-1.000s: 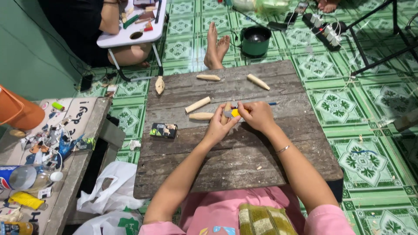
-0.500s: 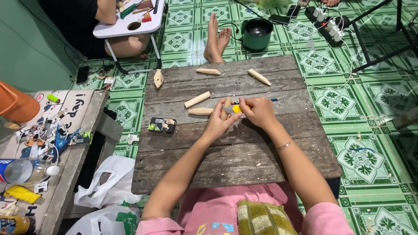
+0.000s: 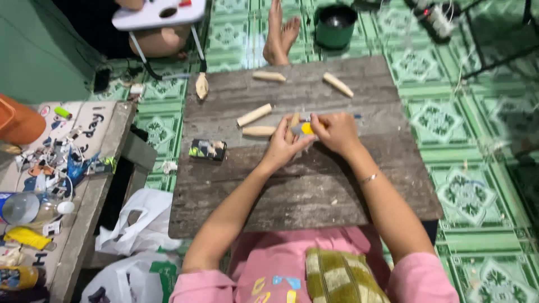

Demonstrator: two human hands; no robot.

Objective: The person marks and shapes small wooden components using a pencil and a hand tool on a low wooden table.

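On green tiles (image 3: 477,112), weathered wooden table (image 3: 303,191).

1. A home floor is serving as a small craft workshop: green patterned tiles (image 3: 477,112) are covering the right of the frame.
2. A low weathered wooden surface (image 3: 303,191) is carrying carved wood pieces (image 3: 254,114).
3. Plastic bags (image 3: 140,224) are lying at lower left.
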